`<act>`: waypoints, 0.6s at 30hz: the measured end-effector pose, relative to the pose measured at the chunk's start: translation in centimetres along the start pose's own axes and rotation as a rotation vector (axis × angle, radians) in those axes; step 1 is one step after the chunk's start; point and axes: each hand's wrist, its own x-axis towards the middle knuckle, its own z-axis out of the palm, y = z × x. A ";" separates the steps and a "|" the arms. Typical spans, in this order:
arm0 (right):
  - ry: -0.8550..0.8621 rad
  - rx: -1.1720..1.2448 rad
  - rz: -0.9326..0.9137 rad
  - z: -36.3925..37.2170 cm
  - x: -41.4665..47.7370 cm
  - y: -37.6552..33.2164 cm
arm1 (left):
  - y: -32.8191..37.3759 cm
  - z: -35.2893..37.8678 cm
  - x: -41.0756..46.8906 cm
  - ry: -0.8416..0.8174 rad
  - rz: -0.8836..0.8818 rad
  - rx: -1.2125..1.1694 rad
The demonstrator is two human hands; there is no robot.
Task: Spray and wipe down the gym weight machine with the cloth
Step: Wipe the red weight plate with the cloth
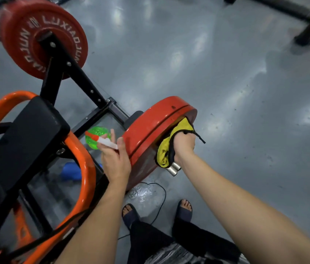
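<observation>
My right hand (185,144) grips a yellow cloth (166,147) with a black edge and presses it against the outer face of a red weight plate (150,124) on the machine's silver sleeve (173,168). My left hand (115,159) holds a green spray bottle (96,137) with a white and red nozzle, while its thumb rests on the plate's rim. The black and orange weight machine (36,130) fills the left side.
A second red plate (42,37) marked LUXIAOJUN hangs at the upper left. A black cable (161,197) runs over the wet grey floor near my sandalled feet (129,212). A blue object (71,171) lies under the frame. Another machine's black base (302,21) stands top right.
</observation>
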 end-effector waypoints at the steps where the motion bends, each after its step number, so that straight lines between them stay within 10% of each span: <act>1: -0.006 -0.022 -0.007 -0.1 -0.4 0.6 | -1.5 -1.0 -0.8 0.010 -0.034 0.019; 7: -0.043 -0.011 0.096 0.8 -1.8 3.1 | -3.0 -3.2 -1.2 0.211 -0.428 -0.079; 18: -0.088 0.035 0.132 1.5 -4.0 3.5 | 7.3 2.5 0.9 0.002 -0.037 -0.098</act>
